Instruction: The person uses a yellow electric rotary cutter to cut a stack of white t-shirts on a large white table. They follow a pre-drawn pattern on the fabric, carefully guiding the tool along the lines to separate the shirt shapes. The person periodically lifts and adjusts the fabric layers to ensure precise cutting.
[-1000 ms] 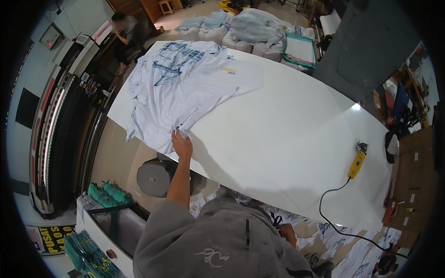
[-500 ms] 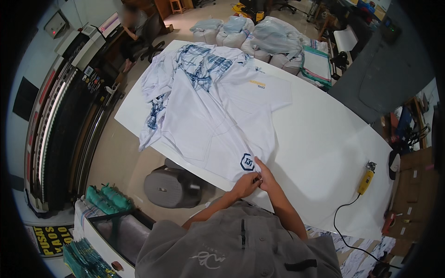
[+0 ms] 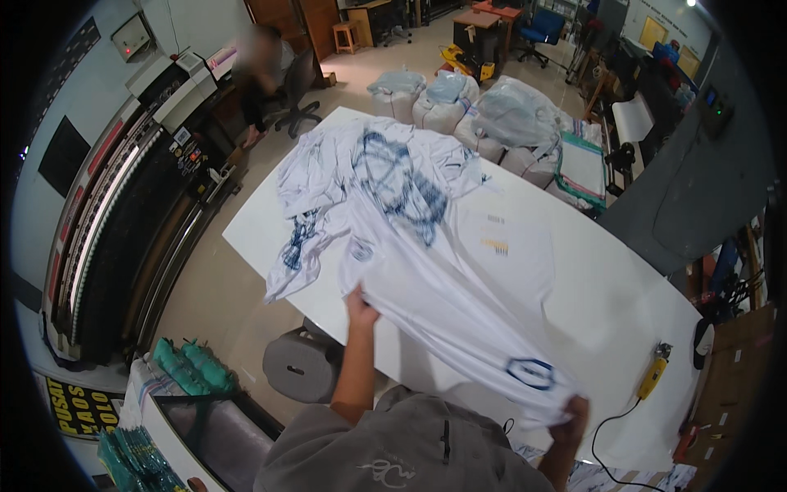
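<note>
A white shirt (image 3: 459, 320) is stretched above the white table between my two hands, blurred by motion, with a dark blue hexagon print near its right end. My left hand (image 3: 361, 307) is closed on its near left edge. At the lower right, my right hand (image 3: 570, 420) grips the corner beside the hexagon print; its fingers are partly hidden by cloth. Under and behind it lies more white cloth (image 3: 516, 271) with small yellow and grey printing. A pile of white garments (image 3: 316, 168) with blue patterned parts (image 3: 402, 184) covers the table's far left.
On the table (image 3: 607, 303), a yellow corded hand tool (image 3: 653, 375) lies at the right. A grey stool (image 3: 302, 369) stands at the near left edge, a large printer (image 3: 106, 238) at the left. Stuffed sacks (image 3: 512, 123) line the far side. A person (image 3: 261, 78) sits at the back.
My hands have moved apart from the near hem, left hand to the left, right hand to the lower right. The shirt is now lifted and stretched between them. The view has shifted.
</note>
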The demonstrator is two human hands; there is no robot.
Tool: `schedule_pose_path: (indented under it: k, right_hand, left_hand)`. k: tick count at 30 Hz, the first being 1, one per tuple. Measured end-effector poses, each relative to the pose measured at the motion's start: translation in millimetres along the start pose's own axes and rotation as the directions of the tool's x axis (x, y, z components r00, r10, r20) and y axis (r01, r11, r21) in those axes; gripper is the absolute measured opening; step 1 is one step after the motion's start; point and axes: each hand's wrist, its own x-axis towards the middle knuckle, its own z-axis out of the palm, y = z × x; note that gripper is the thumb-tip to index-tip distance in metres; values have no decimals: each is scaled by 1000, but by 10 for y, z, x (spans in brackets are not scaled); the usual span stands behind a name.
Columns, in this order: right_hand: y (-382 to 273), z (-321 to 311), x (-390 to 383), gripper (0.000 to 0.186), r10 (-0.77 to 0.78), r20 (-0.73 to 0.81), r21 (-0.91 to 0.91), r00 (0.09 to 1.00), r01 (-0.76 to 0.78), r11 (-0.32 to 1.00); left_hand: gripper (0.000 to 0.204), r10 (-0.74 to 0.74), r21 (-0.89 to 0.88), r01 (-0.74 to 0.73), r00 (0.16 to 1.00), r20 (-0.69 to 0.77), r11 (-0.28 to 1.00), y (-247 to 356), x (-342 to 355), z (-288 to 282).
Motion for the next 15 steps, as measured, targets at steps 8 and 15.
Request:
schedule_pose_path:
  k: [8, 15]
  right_hand:
    - [-1692, 159, 1135, 40, -134, -364, 103, 922, 183, 978]
    - [-971, -3122, 2015, 28, 201, -705, 173, 680, -111, 979]
  left_hand:
    - [39, 304, 110, -444, 753, 584, 889, 1408, 426, 224]
    - [32, 95, 123, -87, 994, -61, 989, 888, 1983, 1068]
